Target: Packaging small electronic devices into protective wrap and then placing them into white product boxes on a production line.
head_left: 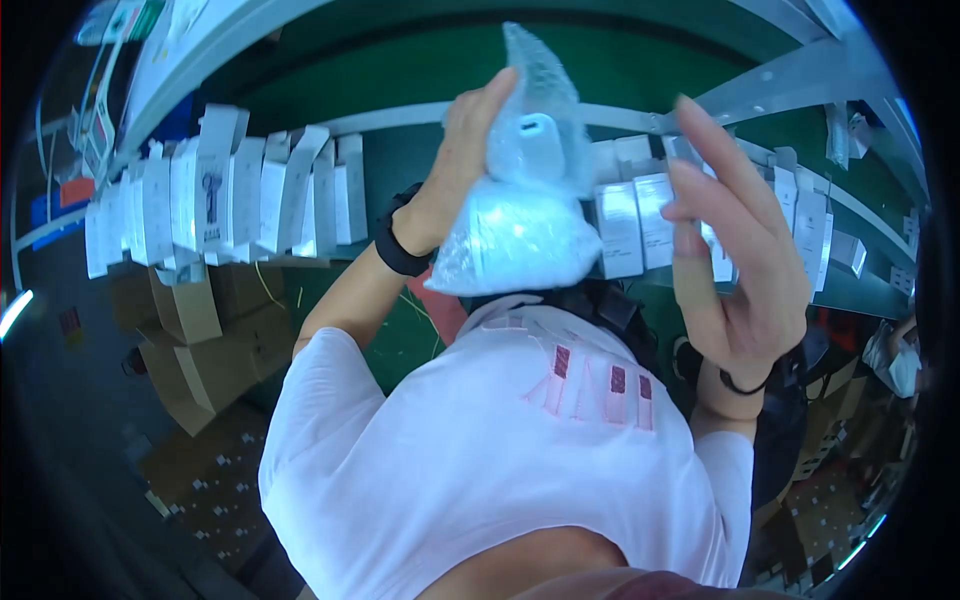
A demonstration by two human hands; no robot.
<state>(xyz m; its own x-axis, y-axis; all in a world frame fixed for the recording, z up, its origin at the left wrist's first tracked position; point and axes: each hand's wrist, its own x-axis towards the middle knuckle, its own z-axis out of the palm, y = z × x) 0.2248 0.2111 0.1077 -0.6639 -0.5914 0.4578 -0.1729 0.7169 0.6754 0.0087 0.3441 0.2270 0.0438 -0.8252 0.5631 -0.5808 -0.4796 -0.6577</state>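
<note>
1. In the head view, the left hand (460,155) has hold of a bubble-wrapped bundle (525,240) by its upper left edge; one fingertip shows against the film, while the wrap hides how tightly the others close.
2. The right hand (745,270) is raised on the bundle's other side, fingers spread wide, holding nothing and apart from the film.
3. The bundle lies between the hands, just beside the left palm and in front of the chest. Its lower part bulges below the grip; a loose pointed flap rises above it.
4. A white item (542,145) with a dark slot shows through the film, right of the left fingers. I cannot tell whether the lower bulge is a separate piece.
5. It should be light, soft and springy outside, probably hard inside, with film that may slip.
6. The full lower bulge, below the left hand, looks the surest hold; the flap alone would likely crumple, and hard squeezing could pop bubbles.
</note>
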